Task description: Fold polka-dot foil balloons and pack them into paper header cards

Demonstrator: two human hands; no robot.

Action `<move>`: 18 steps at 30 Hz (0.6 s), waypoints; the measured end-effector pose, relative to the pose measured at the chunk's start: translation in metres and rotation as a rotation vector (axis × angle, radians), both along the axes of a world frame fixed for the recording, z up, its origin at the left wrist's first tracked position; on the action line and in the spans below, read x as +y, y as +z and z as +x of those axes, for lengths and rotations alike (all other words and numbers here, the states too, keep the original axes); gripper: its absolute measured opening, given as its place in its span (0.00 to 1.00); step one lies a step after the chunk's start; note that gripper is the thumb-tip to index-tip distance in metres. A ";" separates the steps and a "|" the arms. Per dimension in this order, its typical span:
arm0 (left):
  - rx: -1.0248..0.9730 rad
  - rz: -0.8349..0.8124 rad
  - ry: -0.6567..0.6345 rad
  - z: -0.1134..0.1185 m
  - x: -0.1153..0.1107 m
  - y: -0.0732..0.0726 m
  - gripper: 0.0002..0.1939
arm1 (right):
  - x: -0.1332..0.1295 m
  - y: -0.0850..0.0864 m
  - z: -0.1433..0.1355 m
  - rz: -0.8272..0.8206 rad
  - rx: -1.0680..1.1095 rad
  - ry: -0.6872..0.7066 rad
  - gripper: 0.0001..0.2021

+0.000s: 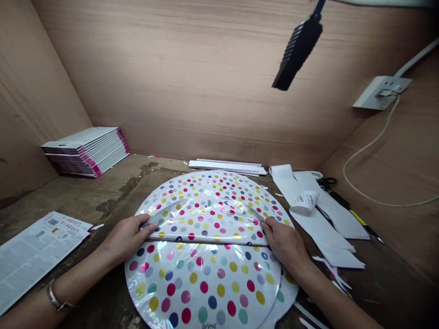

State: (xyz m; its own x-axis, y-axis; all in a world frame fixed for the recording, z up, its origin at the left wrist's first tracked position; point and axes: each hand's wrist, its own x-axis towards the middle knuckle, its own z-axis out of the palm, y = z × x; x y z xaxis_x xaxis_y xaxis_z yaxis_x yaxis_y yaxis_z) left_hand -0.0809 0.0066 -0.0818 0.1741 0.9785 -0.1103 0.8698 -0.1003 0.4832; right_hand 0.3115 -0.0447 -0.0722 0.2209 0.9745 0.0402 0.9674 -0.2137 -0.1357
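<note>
Flat, round foil balloons (206, 278) with many-coloured dots on white lie stacked in front of me. The top foil balloon (209, 224) is doubled over, and its straight fold runs across the middle of the stack. My left hand (132, 235) pinches the left end of this fold between thumb and fingers. At the other end my right hand (283, 240) grips the fold, its thumb on top and some fingers hidden beneath. Printed lettering shows at the lower edge of the stack.
Folded white-and-pink card sleeves (89, 148) are piled at back left. A printed card (41, 256) lies at left. White paper strips (318, 219), black scissors (327, 182) and a yellow-black tool (358, 218) lie at right. A black plug (298, 50) hangs above; a socket (380, 91) is on the wall.
</note>
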 end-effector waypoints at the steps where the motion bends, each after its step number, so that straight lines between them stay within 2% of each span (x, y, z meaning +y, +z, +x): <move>1: 0.008 0.007 0.000 -0.001 -0.002 0.000 0.19 | -0.001 0.000 0.001 -0.008 -0.001 0.011 0.16; 6: 0.075 0.036 0.029 -0.006 -0.005 0.000 0.21 | -0.004 -0.001 0.003 -0.042 -0.046 0.025 0.18; 12: 0.086 -0.044 0.041 -0.008 -0.003 0.003 0.20 | -0.006 -0.003 0.005 -0.085 -0.074 0.012 0.15; 18: 0.226 0.127 0.039 -0.001 -0.001 -0.001 0.18 | -0.002 -0.005 0.006 -0.105 -0.110 -0.046 0.17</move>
State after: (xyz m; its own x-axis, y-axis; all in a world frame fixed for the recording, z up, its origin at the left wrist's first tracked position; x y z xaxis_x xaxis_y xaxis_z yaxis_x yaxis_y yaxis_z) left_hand -0.0815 0.0056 -0.0824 0.1211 0.9925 -0.0174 0.9585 -0.1124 0.2621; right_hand 0.3176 -0.0462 -0.0775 0.2656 0.9635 -0.0348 0.9640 -0.2659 -0.0043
